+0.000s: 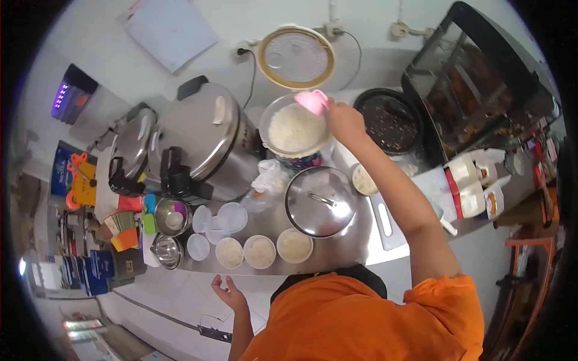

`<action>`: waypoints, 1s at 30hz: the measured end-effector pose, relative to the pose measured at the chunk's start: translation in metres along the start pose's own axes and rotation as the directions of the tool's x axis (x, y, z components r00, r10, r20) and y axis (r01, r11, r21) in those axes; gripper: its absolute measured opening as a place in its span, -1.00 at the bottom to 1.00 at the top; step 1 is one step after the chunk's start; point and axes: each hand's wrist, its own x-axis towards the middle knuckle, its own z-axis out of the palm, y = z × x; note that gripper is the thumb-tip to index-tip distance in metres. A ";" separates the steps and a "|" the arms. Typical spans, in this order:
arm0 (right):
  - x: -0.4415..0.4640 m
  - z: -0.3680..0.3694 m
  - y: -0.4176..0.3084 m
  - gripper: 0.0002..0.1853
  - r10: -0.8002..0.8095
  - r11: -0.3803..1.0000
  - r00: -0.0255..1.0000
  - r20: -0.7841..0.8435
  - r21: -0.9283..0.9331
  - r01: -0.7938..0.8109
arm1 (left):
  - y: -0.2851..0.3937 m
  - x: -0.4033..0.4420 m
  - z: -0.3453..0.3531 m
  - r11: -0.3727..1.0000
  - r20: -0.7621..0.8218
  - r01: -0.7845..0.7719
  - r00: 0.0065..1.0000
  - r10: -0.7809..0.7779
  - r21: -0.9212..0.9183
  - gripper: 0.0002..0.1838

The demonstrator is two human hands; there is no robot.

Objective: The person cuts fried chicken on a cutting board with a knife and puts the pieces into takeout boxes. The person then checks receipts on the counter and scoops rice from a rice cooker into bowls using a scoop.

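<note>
My right hand (347, 124) grips a pink scoop (312, 101) by its handle, over the rim of an open rice cooker (265, 133). White rice (295, 127) fills much of the cooker's pot. My left hand (230, 294) hangs just off the counter's front edge with its fingers apart, holding nothing. Nearest to it are a tub of rice (229, 253), a second tub of rice (260, 252) and a third tub of rice (295, 246), standing in a row. Another rice tub (365, 180) sits under my right forearm, partly hidden.
A glass pot lid (320, 202) lies mid-counter, with several clear plastic containers (232, 217) to its left. Large pressure cookers (201, 141) stand at the left. A dark pan (388, 121), a grey cutting board (388, 225) and a glass display case (469, 84) are on the right.
</note>
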 end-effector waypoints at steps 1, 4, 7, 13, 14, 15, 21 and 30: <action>0.019 0.020 -0.003 -0.72 -0.064 0.996 0.998 0.020 -0.064 0.065 | 0.000 -0.002 -0.004 1.000 -0.029 0.004 1.000 -0.004 -0.008 -0.58; 0.044 0.068 -0.015 -0.71 -0.216 0.955 0.971 0.101 -0.186 0.232 | -0.008 -0.011 -0.020 0.999 -0.100 0.015 0.995 -0.009 0.053 -0.56; 0.040 0.077 -0.016 -0.68 -0.319 0.918 0.929 0.188 -0.180 0.352 | -0.050 -0.039 -0.047 0.969 -0.145 -0.006 0.988 0.044 0.249 -0.53; 0.023 0.014 0.003 -0.63 -0.489 0.853 0.756 0.436 0.057 0.519 | -0.147 -0.116 -0.098 0.857 -0.210 0.165 0.975 -0.068 0.488 -0.57; 0.026 0.012 0.010 -0.67 -0.484 0.866 0.755 0.442 0.118 0.486 | -0.150 -0.123 -0.100 0.832 -0.203 0.194 0.974 -0.100 0.520 -0.56; 0.029 0.007 0.009 -0.70 -0.479 0.875 0.755 0.449 0.177 0.450 | -0.153 -0.129 -0.102 0.805 -0.197 0.220 0.972 -0.130 0.552 -0.55; 0.025 0.028 -0.012 -0.71 -0.566 0.815 0.732 0.379 0.388 0.429 | -0.159 -0.119 -0.093 0.795 -0.101 0.188 0.982 -0.160 0.576 -0.54; 0.026 0.043 -0.010 -0.74 -0.017 0.794 0.745 0.667 0.462 -0.395 | -0.133 -0.087 -0.080 0.893 -0.050 0.038 0.999 -0.018 0.449 -0.58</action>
